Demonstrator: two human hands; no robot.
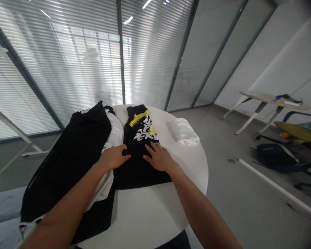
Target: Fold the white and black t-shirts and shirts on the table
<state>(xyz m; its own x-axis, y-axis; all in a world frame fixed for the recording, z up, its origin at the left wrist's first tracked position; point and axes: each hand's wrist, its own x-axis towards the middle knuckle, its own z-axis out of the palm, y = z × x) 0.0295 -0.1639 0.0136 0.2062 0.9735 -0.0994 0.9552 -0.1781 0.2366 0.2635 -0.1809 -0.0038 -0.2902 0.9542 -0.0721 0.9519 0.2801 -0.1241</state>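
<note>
Two bare hands on one round white table (155, 211), both laid palm-down near its middle. Left hand (113, 157) across the seam between two heaps of cloth, fingers lightly together and slightly curled, fingertips (126, 156) pressed on the edge of a folded black T-shirt (142, 178). No pinch. Right hand (158, 158) flat on that same shirt, fingers (150, 148) spread wide, just below its white lettering, also without any pinch.

Folded black T-shirt: one, lying lengthwise at the table's centre, white lettering and a yellow streak on its far half, its far end near the table's far rim, its near part reaching past both hands. Left of it on the table, one large black garment (75, 162), spilling over the table's left edge, with a white layer (114, 133) showing along its right side; whether separate cloth or part of the same piece, impossible to tell. Right of the T-shirt, one crumpled white cloth bundle (184, 131), just beside it and apart from both hands.

Beyond the table's right side, on the grey floor, one dark backpack (274, 157) and one white pole (272, 183). Farther off, one small side table (264, 98). Behind the table, a glass wall with slatted blinds (67, 69).
</note>
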